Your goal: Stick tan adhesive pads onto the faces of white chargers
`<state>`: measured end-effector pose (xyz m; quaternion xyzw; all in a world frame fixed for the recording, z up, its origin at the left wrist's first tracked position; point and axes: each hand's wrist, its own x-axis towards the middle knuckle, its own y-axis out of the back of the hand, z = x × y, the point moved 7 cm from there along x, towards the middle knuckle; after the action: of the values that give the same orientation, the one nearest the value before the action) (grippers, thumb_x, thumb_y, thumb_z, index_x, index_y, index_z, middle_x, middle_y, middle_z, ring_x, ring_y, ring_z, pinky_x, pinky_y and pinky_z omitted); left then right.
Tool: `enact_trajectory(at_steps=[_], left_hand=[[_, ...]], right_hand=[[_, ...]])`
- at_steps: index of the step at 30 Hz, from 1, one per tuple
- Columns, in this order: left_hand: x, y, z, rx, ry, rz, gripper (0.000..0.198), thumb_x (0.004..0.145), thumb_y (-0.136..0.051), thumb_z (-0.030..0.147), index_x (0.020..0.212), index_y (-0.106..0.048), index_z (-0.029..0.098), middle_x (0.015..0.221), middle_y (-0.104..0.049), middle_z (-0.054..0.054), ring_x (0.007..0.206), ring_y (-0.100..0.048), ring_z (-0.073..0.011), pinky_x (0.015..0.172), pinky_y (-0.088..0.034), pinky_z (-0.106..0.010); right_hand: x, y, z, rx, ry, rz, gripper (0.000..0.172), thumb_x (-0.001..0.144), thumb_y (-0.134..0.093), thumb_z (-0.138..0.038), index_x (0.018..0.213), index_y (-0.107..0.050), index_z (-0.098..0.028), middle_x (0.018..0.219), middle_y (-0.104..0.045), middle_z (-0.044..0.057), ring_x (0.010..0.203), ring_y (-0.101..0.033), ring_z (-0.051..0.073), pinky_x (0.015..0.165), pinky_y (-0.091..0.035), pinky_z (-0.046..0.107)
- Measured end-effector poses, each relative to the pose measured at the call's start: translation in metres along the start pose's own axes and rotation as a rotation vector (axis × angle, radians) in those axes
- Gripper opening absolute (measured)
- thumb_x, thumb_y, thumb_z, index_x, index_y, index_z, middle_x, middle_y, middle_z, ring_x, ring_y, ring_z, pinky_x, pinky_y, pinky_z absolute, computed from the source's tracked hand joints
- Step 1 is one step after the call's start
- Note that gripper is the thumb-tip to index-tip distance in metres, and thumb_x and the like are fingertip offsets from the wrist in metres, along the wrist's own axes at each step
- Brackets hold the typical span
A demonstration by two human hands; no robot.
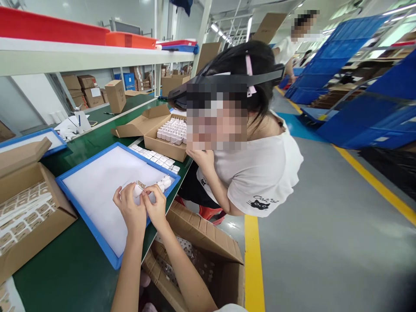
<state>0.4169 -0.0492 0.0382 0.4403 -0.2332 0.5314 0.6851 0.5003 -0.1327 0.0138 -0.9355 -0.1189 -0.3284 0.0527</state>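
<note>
Over the right part of a blue-rimmed white tray [86, 216], my left hand [130, 203] is closed around a small white block-shaped piece [138, 187] with a brownish face, perhaps a charger. My right hand [155, 203] meets it from the other side, thumb and forefinger pinched at the piece's edge. Whether those fingertips hold a separate small part is too fine to see. Just beyond my right hand, several similar white pieces [165, 183] lie in the tray's corner. Outside its far edge, white square pieces [156, 158] stand in rows on the green table.
A carton [58, 216] packed with white and brown pieces stands left of the tray. Another open carton [165, 149] of white pieces sits beyond it. A co-worker in a white shirt [266, 173] sits close on the right. Below the table edge is a large open box [227, 277].
</note>
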Motion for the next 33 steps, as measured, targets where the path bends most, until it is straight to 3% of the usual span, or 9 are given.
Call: enact_trajectory(at_steps=[16,22,26,30,33], left_hand=[[0.0,-0.003,-0.003,-0.009,-0.007,0.005,0.026,0.091,-0.06,0.018,0.117,-0.064,0.016,0.112,-0.071,-0.014,0.123,-0.051,-0.033,0.11,-0.042,-0.054],[-0.001,-0.003,-0.004,-0.024,-0.001,0.001,0.026,0.092,-0.059,0.019,0.117,-0.065,0.015,0.112,-0.071,-0.015,0.123,-0.049,-0.0332,0.109,-0.043,-0.054],[-0.001,-0.003,-0.005,-0.04,0.011,-0.005,0.027,0.092,-0.059,0.022,0.117,-0.065,0.016,0.115,-0.07,-0.015,0.122,-0.049,-0.0336,0.109,-0.043,-0.054],[-0.002,-0.004,-0.006,-0.058,0.034,-0.022,0.03,0.088,-0.058,0.017,0.117,-0.065,0.019,0.115,-0.07,-0.012,0.118,-0.052,-0.0333,0.108,-0.045,-0.053],[-0.003,-0.004,-0.007,-0.078,0.055,-0.025,0.033,0.085,-0.058,0.016,0.117,-0.065,0.019,0.115,-0.07,-0.012,0.115,-0.054,-0.0329,0.107,-0.046,-0.053]], right_hand=[[0.0,-0.004,0.006,-0.007,-0.006,-0.039,0.014,0.097,-0.061,-0.03,0.089,-0.066,-0.02,0.083,-0.064,0.001,0.079,-0.063,0.017,0.077,-0.054,0.034],[0.005,0.005,0.014,-0.005,0.023,-0.086,0.029,0.101,-0.062,-0.043,0.112,-0.066,-0.017,0.109,-0.068,0.006,0.091,-0.067,0.017,0.082,-0.059,0.036],[0.005,0.007,0.019,0.018,0.031,-0.095,0.029,0.103,-0.057,-0.046,0.106,-0.069,-0.019,0.107,-0.071,0.007,0.093,-0.068,0.017,0.088,-0.059,0.038],[-0.002,-0.002,0.021,0.029,0.002,-0.082,0.038,0.099,-0.061,-0.051,0.113,-0.071,-0.018,0.109,-0.073,0.01,0.103,-0.071,0.024,0.091,-0.059,0.045],[-0.005,-0.004,0.02,0.035,-0.031,-0.058,0.036,0.094,-0.065,-0.051,0.115,-0.073,-0.023,0.114,-0.074,0.011,0.109,-0.07,0.029,0.093,-0.059,0.048]])
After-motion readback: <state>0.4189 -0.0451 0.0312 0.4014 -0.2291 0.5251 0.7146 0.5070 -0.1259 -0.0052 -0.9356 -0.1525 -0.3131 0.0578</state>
